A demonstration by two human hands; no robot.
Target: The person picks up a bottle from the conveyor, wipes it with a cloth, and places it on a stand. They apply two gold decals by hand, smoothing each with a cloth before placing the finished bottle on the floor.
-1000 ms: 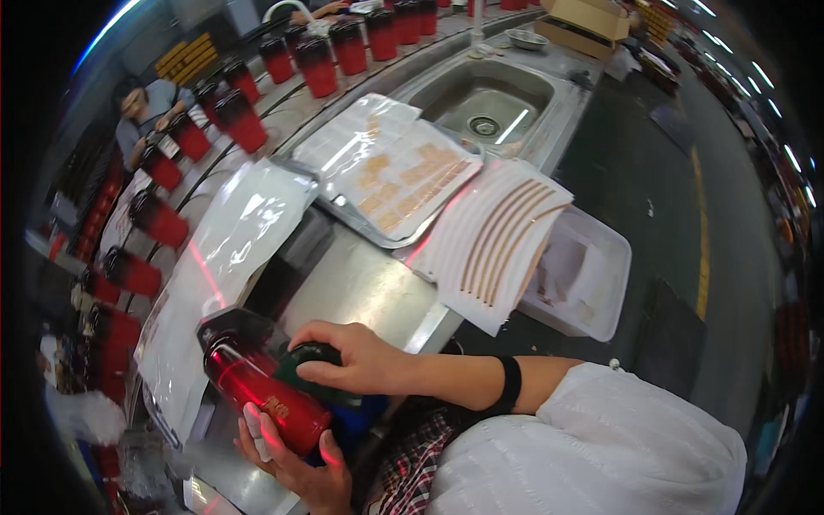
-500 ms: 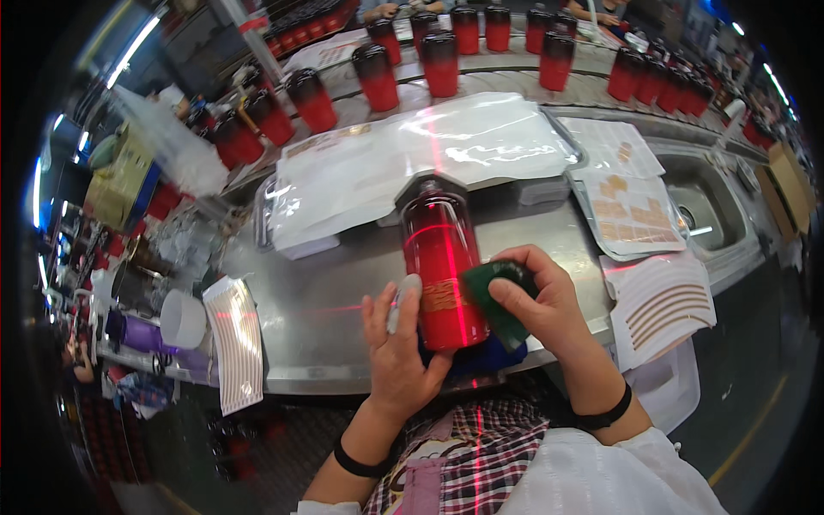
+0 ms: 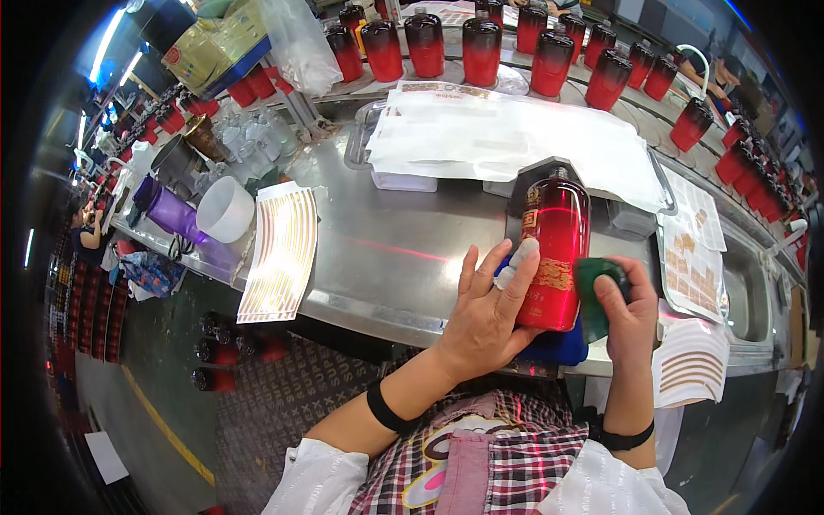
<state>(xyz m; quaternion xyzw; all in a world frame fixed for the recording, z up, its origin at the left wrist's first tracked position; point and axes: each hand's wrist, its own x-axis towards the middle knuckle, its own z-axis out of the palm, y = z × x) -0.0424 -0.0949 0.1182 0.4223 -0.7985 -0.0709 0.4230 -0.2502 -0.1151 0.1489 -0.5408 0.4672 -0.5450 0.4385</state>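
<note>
Since 0.5 s ago: red bottle has shifted right of centre and now lies along the steel counter, neck pointing away toward a dark block; both hands have stayed on it.

Item 1, left hand: palm pressed to the bottle's left flank, fingers spread and extended, not curled shut; white tape on 1 fingertip. Black band at the wrist.

Item 2, right hand: closed around a green pad, which it holds against the bottle's right side over the gold label.

Item 3, blue cloth: under the bottle at the counter's near edge, mostly covered.

Edges and room: bare steel left of the hands as far as a sheet of gold strips overhanging the front edge. Behind the bottle, a tray under white plastic film; beyond it, a row of red-and-black bottles. Right side crowded by label sheets and a sink, partly cut off by the rim.

Hard to make out: bottle's underside, right-hand fingertips behind the pad, label detail.
</note>
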